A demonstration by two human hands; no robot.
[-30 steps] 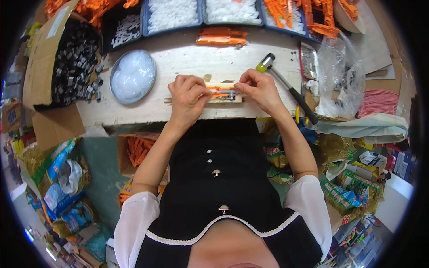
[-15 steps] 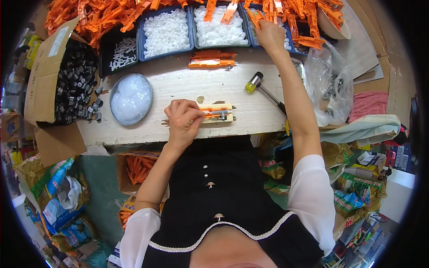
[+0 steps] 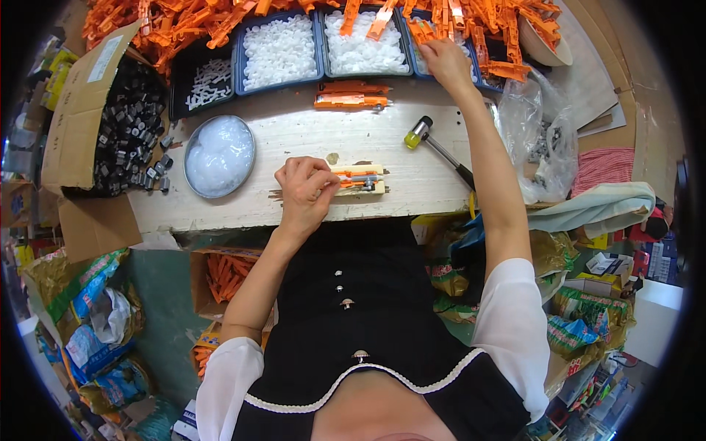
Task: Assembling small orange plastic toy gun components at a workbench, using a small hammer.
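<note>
My left hand is closed at the left end of an orange plastic part, its fingers hiding that end. The part lies in a pale yellow block on the bench, with a grey metal piece along it. My right hand reaches to the far right blue tray. Its thumb and fingers are pinched together just below an orange plastic piece lying over that tray; what they grip cannot be made out. Two orange assemblies lie between the hands and the trays.
A yellow-and-black-headed hammer lies right of the block. On the left stand a round dish with a clear, bag-like content and a carton of dark small parts. Trays of white pieces and heaped orange parts line the back.
My right hand has shifted slightly down from the orange piece, its fingers drawn together at the tray. My left hand stays at the block. The whole view has moved a little.
</note>
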